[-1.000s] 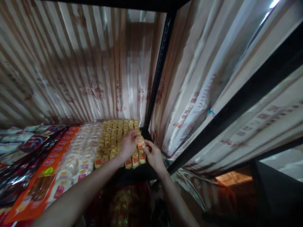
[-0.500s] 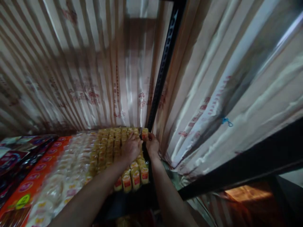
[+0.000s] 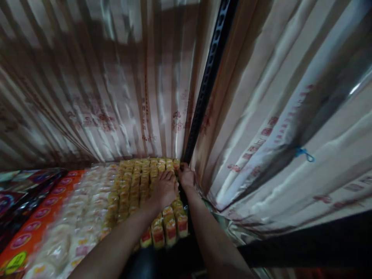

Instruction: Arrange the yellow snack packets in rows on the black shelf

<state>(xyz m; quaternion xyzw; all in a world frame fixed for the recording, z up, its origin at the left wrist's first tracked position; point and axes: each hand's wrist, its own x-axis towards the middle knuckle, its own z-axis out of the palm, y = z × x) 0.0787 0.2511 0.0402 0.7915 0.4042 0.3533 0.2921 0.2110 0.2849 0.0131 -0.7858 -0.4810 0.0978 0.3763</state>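
Observation:
Rows of small yellow packets with red labels [image 3: 139, 182] lie on a shelf, stacked several deep. My left hand [image 3: 165, 188] rests flat on top of them, fingers stretched toward the back. My right hand [image 3: 186, 176] reaches to the far right corner of the stack, beside the black upright post [image 3: 209, 81]. Its fingers are curled at the back-row yellow packet [image 3: 176, 162], and I cannot make out whether they grip it.
Left of the yellow packets lie pale wrapped cakes [image 3: 87, 209], then orange packs [image 3: 31, 232] and dark red bags [image 3: 17, 190]. Striped plastic sheeting [image 3: 101, 85] covers the back and right side [image 3: 276, 116]. A dark shelf edge [image 3: 305, 240] runs at lower right.
Both hands have moved from the front of the yellow stack to its back right corner. The packet my right hand held up half a second ago now sits level with the back row.

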